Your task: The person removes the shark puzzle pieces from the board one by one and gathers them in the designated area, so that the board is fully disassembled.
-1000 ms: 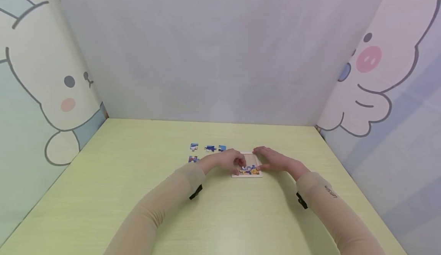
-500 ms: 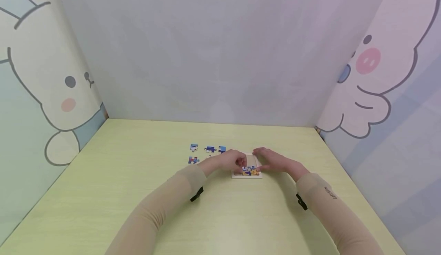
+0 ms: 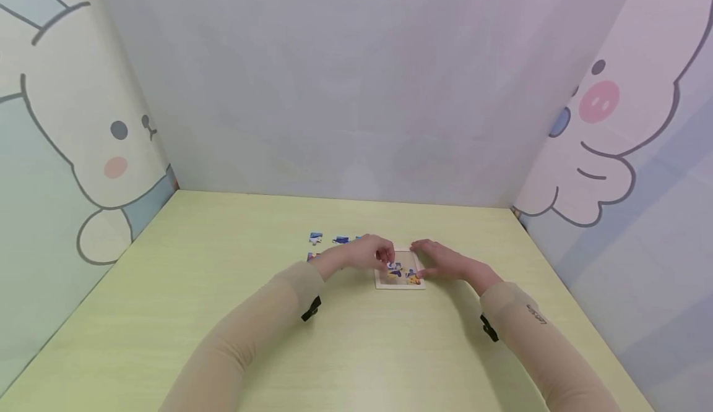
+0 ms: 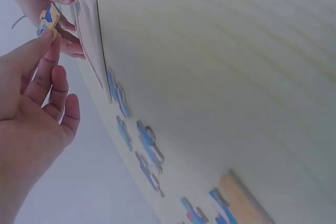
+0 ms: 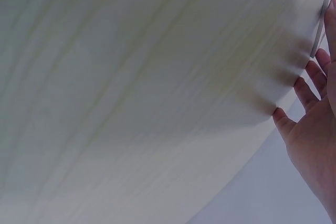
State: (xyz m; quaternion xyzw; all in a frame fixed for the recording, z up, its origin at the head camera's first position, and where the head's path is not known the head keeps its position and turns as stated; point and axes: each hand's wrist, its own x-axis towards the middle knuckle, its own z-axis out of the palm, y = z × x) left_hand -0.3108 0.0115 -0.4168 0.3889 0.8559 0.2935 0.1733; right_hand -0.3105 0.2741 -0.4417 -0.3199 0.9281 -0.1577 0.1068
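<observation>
My left hand [image 3: 369, 252] pinches a blue and yellow jigsaw piece [image 4: 50, 18] between thumb and fingertips, raised over the puzzle tray [image 3: 400, 287]. The other fingers of that hand are loosely bent. In the tray's near right corner lies another blue and yellow piece [image 3: 414, 279]; the rest of the tray is partly hidden by my left hand. My right hand [image 3: 442, 259] rests at the tray's right side, thumb at the rim and fingers spread. In the right wrist view its fingertips [image 5: 279, 113] touch the tabletop next to the tray.
Several loose blue jigsaw pieces [image 4: 149, 142] lie left of the tray, some hidden by the left arm in the head view. A flat tan piece [image 4: 242, 198] lies near them. A pale wall [image 3: 345, 90] stands behind the table [image 3: 356, 350], with printed panels at both sides.
My left hand has lifted the jigsaw piece from the tray's near left part and shifted slightly back and left. The right hand stays at the tray's side.
</observation>
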